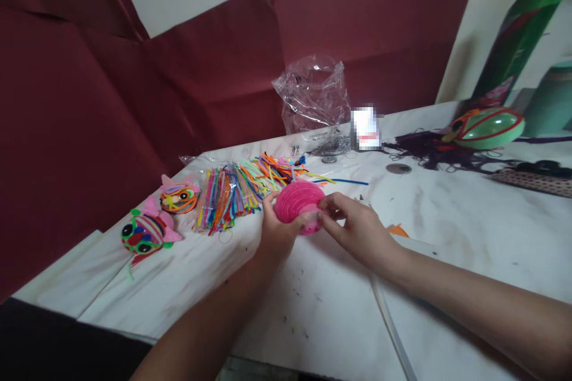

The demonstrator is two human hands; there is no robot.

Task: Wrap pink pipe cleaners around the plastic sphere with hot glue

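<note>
A round pink object (298,201), its surface ringed with coiled strands, is held above the white marbled table (330,315). My left hand (279,229) wraps round its left and lower side, the thumb lying across the front. At its right edge, the fingers of my right hand (353,223) are pinched together; whether they grip the edge or a strand is too small to tell. A smooth, paler patch shows at the lower right of the ball, beside my left thumb. Behind my left hand lies a bundle of colourful pipe cleaners (232,193) in clear plastic.
Two decorated fish-like balls (145,232) sit at the left. A crumpled clear bag (315,101) stands at the back. At the right are a green balloon shape (491,129), dark purple strands (424,149) and a dotted case (534,180). An orange scrap (397,230) lies near my right wrist.
</note>
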